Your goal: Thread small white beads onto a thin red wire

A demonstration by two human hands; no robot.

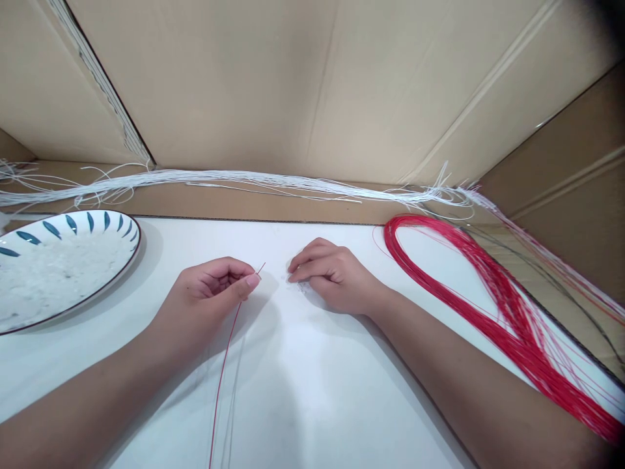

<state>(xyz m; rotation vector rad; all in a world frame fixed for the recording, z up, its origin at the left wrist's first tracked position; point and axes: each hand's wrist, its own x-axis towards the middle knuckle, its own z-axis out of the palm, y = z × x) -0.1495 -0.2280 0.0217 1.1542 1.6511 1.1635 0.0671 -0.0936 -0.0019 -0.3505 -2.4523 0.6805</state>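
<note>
My left hand (217,283) pinches a thin red cord (225,355) between thumb and forefinger. A short end of the cord sticks up past the fingertips, and the long part hangs down toward the near edge of the view. To the right, my right hand (336,273) rests low on the white tabletop, fingers bent and drawn together. Tiny clear pieces (303,286) lie under its fingertips. Whatever sits between those fingers is too small or too hidden to name.
A white plate with blue leaf marks (107,223) stands at the left, spread with small clear bits. A looped bundle of red cords (439,296) lies at the right. White cords (254,177) stretch along the back before a cardboard wall (234,78).
</note>
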